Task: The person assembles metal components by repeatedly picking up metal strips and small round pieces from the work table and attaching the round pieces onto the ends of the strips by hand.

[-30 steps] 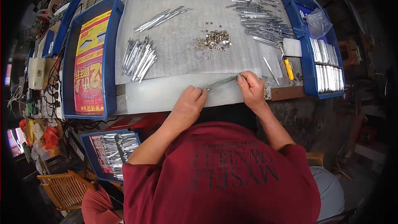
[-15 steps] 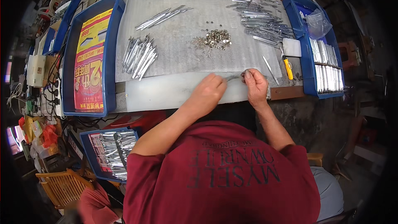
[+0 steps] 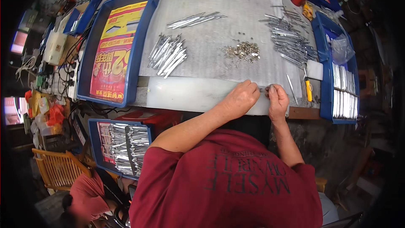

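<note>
My left hand [image 3: 244,99] is closed in a pinch above the pale translucent sheet [image 3: 181,95] at the table's front edge. Just to its right, my right hand [image 3: 277,102] is also closed, thumb against fingers. Something small and dark shows between the fingertips, too small to name. Beyond them lies a heap of small round metal parts [image 3: 242,52]. Slim silvery metal strips lie in a left pile [image 3: 168,57], a smaller upper pile [image 3: 195,20] and a large right pile [image 3: 291,38]. A single strip [image 3: 292,88] rests right of my right hand.
A yellow-handled screwdriver [image 3: 309,90] lies near a white block [image 3: 314,70]. At right stands a blue tray [image 3: 325,101] of stacked strips; at left, a blue tray [image 3: 131,76] lined with printed paper. A lower blue tray [image 3: 99,143] holds more strips. Another person [image 3: 88,194] sits lower left.
The whole view has shifted, so the table appears farther right. My left hand has come closer to my right hand; both stay pinched.
</note>
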{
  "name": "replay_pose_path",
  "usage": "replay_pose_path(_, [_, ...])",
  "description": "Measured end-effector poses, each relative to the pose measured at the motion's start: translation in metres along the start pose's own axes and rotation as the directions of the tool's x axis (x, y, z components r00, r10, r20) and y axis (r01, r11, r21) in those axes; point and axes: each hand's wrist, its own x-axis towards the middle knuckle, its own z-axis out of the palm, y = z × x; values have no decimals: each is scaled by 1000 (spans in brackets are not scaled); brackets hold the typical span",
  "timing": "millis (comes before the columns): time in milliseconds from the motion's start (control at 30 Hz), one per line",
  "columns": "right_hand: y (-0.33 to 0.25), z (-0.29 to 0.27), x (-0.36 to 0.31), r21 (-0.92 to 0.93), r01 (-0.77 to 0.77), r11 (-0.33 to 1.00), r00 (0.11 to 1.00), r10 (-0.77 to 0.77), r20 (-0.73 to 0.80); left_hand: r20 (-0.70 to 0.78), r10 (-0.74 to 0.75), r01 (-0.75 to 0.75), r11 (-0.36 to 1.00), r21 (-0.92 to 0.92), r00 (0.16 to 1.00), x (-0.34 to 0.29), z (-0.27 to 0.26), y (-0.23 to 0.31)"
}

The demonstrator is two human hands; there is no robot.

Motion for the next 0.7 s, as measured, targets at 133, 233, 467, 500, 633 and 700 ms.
replay_pose_path(133, [5,-2,-1,10,-10,1000,1000,10,-4,-240,-139,140,990,-14,961,-14,-17,-18])
replay_pose_path(233, [4,0,0,9,15,1000,1000,-15,-21,-396,-197,268,954,133,897,-37,-50,-45])
replay_pose_path(467, [3,-2,1,-5,19,1000,1000,-19,4,-473,-299,489,799,350,828,-72,-96,-96])
replay_pose_path(500, [3,-2,1,-14,24,1000,1000,-24,9,-473,-285,484,789,378,834,-72,-98,-99])
replay_pose_path(633, [2,-1,1,-34,35,999,999,-35,7,-427,-351,519,764,383,833,-71,-103,-100])
replay_pose_path(700, [2,-1,1,-56,23,998,1000,-22,14,-459,-327,502,797,336,826,-69,-105,-103])
